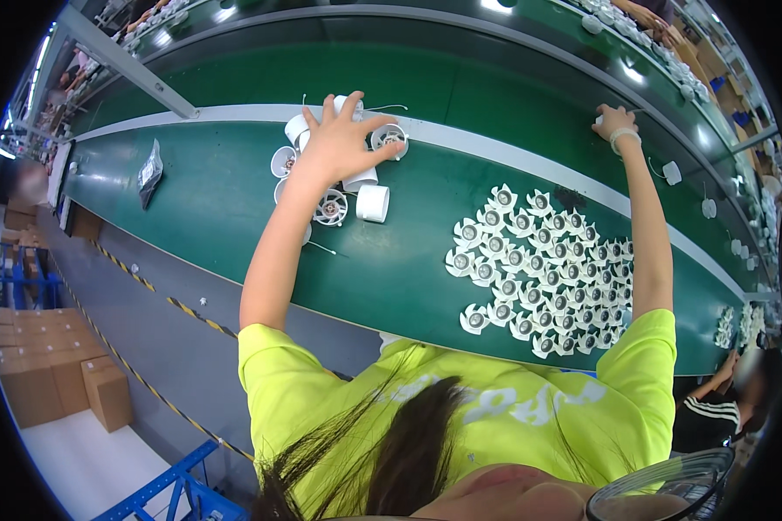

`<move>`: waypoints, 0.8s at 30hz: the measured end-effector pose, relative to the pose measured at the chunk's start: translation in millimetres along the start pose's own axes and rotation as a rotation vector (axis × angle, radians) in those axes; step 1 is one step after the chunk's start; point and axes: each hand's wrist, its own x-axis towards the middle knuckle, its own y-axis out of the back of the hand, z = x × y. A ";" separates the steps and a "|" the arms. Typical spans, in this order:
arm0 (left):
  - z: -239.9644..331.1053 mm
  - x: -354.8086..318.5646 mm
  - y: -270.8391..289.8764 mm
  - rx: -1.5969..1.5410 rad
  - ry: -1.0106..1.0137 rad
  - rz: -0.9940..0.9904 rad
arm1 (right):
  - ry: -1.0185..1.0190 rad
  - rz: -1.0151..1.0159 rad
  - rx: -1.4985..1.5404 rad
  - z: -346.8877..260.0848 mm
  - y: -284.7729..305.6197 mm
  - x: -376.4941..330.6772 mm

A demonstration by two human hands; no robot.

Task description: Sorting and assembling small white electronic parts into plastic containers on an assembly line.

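Note:
My left hand (343, 143) reaches over a cluster of white round plastic housings, its fingers spread wide. One housing (373, 204) lies on its side just right of my wrist. Another housing (389, 139), with a spoked inside, sits beside my thumb. Some of the housings have thin white wires, and my hand and forearm hide part of the group. Out over the green conveyor belt (513, 104), my right hand (616, 123) has curled fingers. A bit of white shows at its fingertips, too small to name.
Many white fan blades (539, 260) with dark round hubs cover the right part of the green table (226, 208). A clear bag (150, 174) lies at the left. A metal post (130, 65) rises there. More housings (672, 173) sit along the belt. Cardboard boxes (48, 365) stand lower left.

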 end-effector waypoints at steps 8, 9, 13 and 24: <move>-20.7 -18.8 -9.4 -0.122 -0.029 0.067 | -0.043 0.240 0.405 -40.2 60.4 -20.5; -22.6 -20.7 -10.5 -0.139 -0.020 0.077 | 0.154 0.404 0.425 -64.3 80.6 -27.5; -24.4 -31.7 -6.2 -0.191 0.020 0.103 | 0.625 0.189 0.898 -179.0 146.9 -89.5; -31.3 -31.8 1.3 -0.221 -0.102 0.289 | 0.991 0.050 0.932 -307.4 115.2 -153.9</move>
